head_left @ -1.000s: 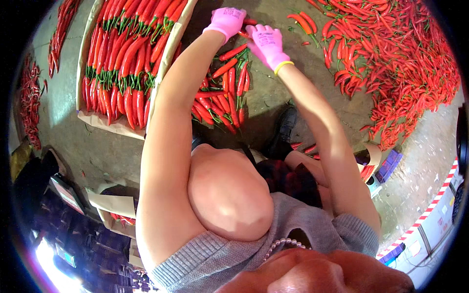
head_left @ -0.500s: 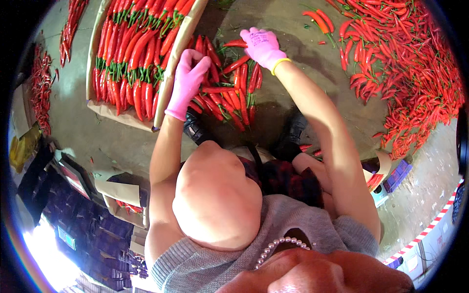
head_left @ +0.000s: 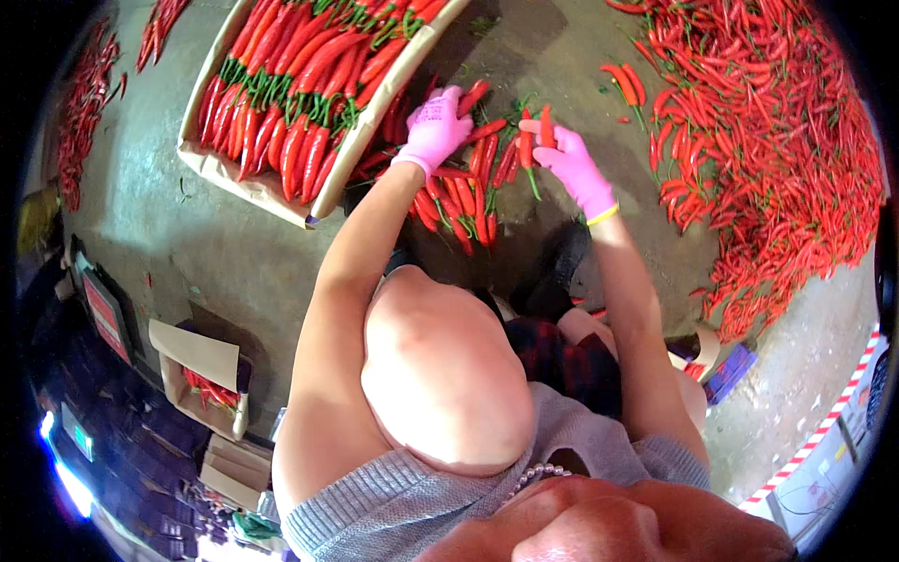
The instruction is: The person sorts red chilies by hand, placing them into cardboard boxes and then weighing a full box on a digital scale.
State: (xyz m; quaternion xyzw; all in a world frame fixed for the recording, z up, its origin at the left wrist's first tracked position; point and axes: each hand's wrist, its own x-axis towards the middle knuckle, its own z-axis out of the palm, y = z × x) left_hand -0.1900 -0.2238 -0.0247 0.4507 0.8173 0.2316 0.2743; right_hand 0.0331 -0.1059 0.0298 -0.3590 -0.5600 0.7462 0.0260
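Both my hands wear pink gloves over a small heap of red chillies (head_left: 459, 201) on the floor in front of me. My right hand (head_left: 573, 169) is closed on red chillies (head_left: 548, 129) at the heap's right side; one hangs with its green stem downward. My left hand (head_left: 435, 129) is curled at the heap's far left, with a red chilli (head_left: 476, 94) poking out beside its fingers. Just left of it stands an open carton lined with brown paper (head_left: 330, 192), packed with rows of red chillies, their green stems meeting between the rows.
A large spread of loose red chillies (head_left: 777, 150) covers the floor at the right. More chillies (head_left: 89, 112) lie at the far left. A smaller carton (head_left: 195, 351) with chillies stands at the lower left. My shoe (head_left: 552, 276) is near the heap.
My left hand has moved right and away from me, to the heap's far side. My right hand has come back toward me and to the right, now with chillies in it.
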